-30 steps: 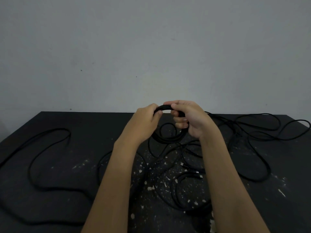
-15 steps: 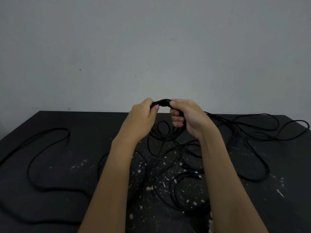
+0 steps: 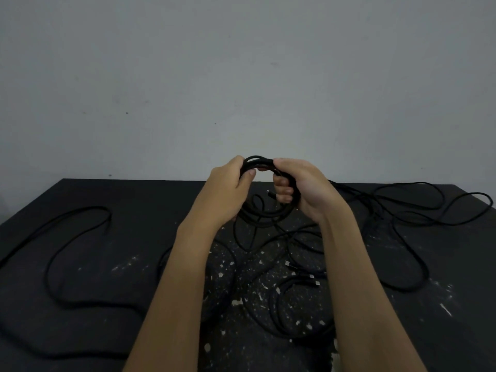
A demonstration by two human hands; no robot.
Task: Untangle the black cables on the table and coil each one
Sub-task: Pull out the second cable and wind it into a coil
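Note:
A small coil of black cable [image 3: 261, 163] is held upright above the middle of the table, between both hands. My left hand [image 3: 228, 189] grips its left side with the thumb pressed on the strands. My right hand [image 3: 303, 186] grips its right side, fingers curled through the loop. A metal-tipped plug [image 3: 270, 194] pokes out inside the coil. Below the hands lies a tangle of black cables [image 3: 281, 264] with silver connectors [image 3: 312, 277]. One long cable [image 3: 61, 251] snakes across the left of the table, and more loops [image 3: 429, 208] spread at the right.
The black table [image 3: 107, 277] is speckled with white paint chips near the middle. Its far edge meets a plain grey wall [image 3: 241, 76]. Cable loops reach the left and right edges.
Both hands have lifted the coil slightly and drawn closer together at its top. The cables on the table lie as before.

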